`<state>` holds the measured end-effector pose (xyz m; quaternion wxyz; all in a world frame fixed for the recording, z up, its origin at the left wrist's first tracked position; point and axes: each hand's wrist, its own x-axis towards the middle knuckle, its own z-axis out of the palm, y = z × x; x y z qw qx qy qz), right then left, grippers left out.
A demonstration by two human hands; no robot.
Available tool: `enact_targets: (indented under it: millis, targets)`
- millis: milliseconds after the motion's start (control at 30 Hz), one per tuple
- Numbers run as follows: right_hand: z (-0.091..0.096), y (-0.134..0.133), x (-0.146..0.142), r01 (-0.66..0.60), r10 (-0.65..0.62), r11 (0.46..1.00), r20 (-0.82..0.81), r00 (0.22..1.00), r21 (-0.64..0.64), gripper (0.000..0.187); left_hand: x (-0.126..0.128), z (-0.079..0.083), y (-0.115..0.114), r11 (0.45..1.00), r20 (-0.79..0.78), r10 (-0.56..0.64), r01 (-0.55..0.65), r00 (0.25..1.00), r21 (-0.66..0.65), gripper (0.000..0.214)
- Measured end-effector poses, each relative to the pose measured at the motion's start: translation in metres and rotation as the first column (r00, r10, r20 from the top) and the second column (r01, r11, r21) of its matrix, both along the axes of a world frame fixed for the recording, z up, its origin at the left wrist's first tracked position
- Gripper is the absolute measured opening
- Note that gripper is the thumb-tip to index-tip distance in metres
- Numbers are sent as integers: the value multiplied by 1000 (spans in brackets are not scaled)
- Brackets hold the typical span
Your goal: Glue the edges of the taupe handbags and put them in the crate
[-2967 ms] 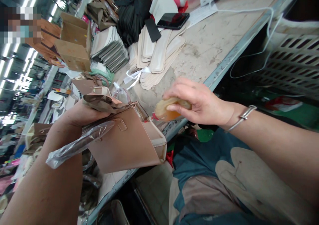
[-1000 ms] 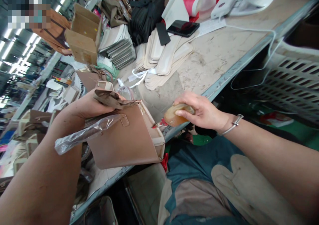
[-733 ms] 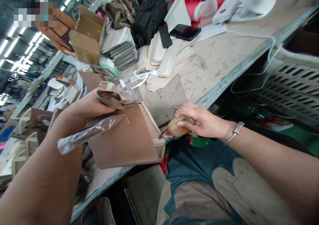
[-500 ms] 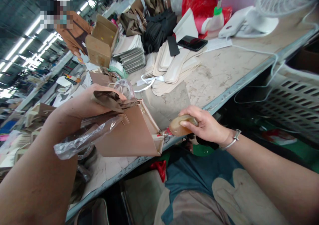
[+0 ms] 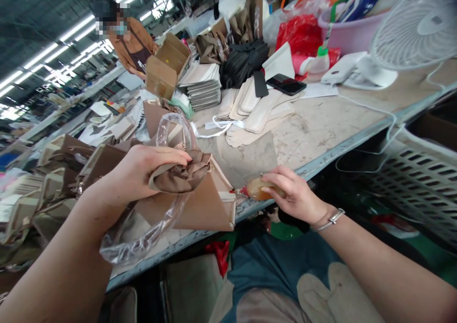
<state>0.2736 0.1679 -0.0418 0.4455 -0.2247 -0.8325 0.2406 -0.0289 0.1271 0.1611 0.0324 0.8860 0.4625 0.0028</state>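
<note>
My left hand [image 5: 143, 168] grips the top of a tan leather handbag [image 5: 203, 206] at the table's front edge, fingers curled over crumpled brown paper stuffing [image 5: 182, 177]. A clear plastic wrap [image 5: 143, 237] covers the bag's handle and hangs below my wrist. My right hand [image 5: 293, 194] is closed on a small amber squeeze bottle [image 5: 257, 188]. Its red tip [image 5: 243, 191] points at the bag's pale side edge.
The worn worktable [image 5: 321, 118] holds stacked beige leather pieces [image 5: 250, 108], a black phone [image 5: 285, 84], a white fan [image 5: 410, 32], a cardboard box [image 5: 162, 73] and more bags at left [image 5: 57, 166]. A person in brown [image 5: 132, 46] stands behind. A white crate [image 5: 424, 180] sits right.
My head has lifted, showing more of the table's far side. My left hand lowered the bag toward the table and shifted over the paper stuffing. The bottle stays at the bag's edge.
</note>
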Motion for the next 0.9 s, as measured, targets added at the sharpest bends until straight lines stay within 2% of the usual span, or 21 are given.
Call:
enact_targets:
  millis: [167, 300, 400, 533, 733, 900]
  targets:
    - [-3, -2, -2, 33, -32, 990, 9, 999, -139, 14, 6, -5, -15, 998, -60, -7, 10, 998, 62, 32]
    - [-1, -3, -2, 72, -81, 964, -25, 996, -257, 16, 6, -9, -23, 996, -67, -13, 19, 998, 89, 31]
    - [-2, -1, -2, 150, -167, 964, -61, 984, -218, 16, 5, -10, -27, 994, -80, -25, 33, 996, 101, 29]
    - [-4, -1, -3, 91, -92, 986, 1, 996, -138, 16, 5, -13, -30, 992, -90, -36, 46, 995, 117, 25]
    - [-9, -4, 0, 36, -47, 931, -21, 999, -364, 17, 2, -17, -38, 987, -55, -42, 50, 998, 151, 25]
    - [-12, -4, 1, 118, -127, 944, -11, 992, -308, 18, 0, -17, -45, 988, -57, -33, 41, 998, 147, 25]
